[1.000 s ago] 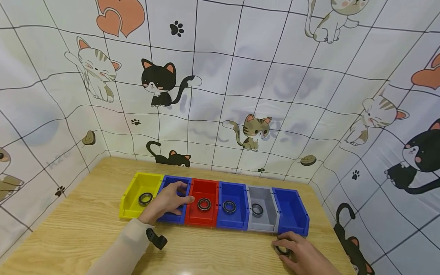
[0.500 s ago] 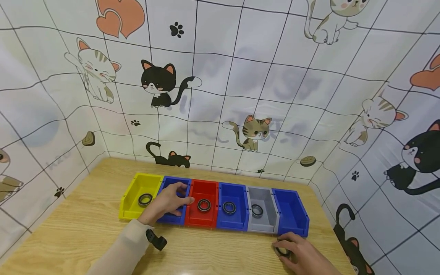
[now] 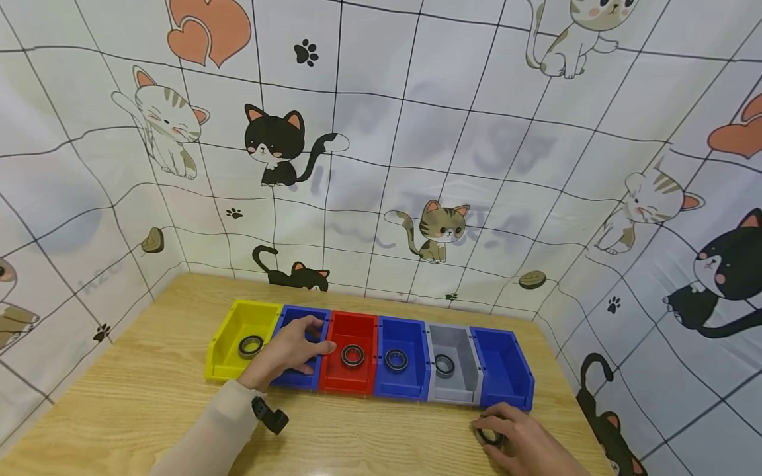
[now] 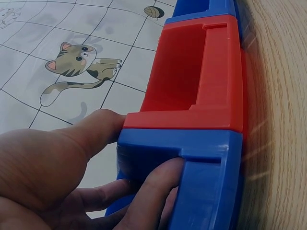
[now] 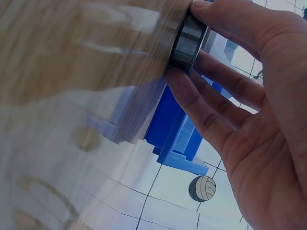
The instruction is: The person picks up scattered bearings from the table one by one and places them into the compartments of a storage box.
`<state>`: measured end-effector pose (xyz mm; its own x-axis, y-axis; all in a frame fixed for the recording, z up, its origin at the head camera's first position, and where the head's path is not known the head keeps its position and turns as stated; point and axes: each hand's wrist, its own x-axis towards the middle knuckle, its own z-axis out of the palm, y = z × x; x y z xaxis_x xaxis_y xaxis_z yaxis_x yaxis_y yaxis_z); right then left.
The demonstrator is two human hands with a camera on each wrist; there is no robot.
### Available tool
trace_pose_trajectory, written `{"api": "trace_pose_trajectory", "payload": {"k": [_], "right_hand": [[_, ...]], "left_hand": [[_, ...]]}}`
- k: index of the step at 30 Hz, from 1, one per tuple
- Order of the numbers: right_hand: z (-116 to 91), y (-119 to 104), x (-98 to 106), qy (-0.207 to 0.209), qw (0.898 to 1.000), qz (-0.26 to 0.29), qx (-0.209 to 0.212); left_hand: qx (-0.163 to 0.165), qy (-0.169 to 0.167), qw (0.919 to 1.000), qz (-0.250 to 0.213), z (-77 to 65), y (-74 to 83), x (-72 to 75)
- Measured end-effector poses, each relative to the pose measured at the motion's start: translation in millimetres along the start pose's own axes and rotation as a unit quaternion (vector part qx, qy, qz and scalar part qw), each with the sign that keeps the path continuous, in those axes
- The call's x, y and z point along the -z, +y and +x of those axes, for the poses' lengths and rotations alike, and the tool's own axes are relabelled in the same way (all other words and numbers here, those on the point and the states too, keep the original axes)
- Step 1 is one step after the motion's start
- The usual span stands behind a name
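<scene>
With thumb and fingertips, my right hand [image 3: 516, 437] pinches a ring-shaped ball bearing [image 3: 489, 436] at the wooden table, in front of the rightmost blue bin [image 3: 505, 363]. The right wrist view shows the bearing's dark metal rim [image 5: 187, 45] between thumb and fingers, flat against the tabletop. My left hand [image 3: 292, 350] rests at the second bin from the left, a blue one [image 4: 201, 191]. Its fingers are spread inside that bin, and the thumb touches the edge beside the red bin [image 3: 350, 380]. The left hand hides most of the blue bin's inside.
The joined bins form a row across the table [image 3: 369, 436]. Single bearings lie in the yellow bin [image 3: 223, 367], the red bin, the middle blue bin [image 3: 401, 387] and the grey bin [image 3: 455, 390]. A cat-print curtain [image 3: 369, 132] hangs behind and at the sides.
Both hands hold nearly still, and the bearings keep their places. Only the head view has shifted very slightly.
</scene>
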<state>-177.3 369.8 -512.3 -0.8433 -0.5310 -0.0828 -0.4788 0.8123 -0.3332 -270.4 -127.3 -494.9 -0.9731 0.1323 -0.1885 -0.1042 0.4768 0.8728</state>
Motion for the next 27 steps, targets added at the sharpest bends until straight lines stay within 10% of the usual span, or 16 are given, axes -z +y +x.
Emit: {"api": "trace_pose_trajectory", "payload": {"k": [27], "right_hand": [[1,-5,16,0.008,0.999,-0.03,-0.022]], "left_hand": [[0.0,0.001,1.0,-0.003,-1.0,-0.4,0.6]]}}
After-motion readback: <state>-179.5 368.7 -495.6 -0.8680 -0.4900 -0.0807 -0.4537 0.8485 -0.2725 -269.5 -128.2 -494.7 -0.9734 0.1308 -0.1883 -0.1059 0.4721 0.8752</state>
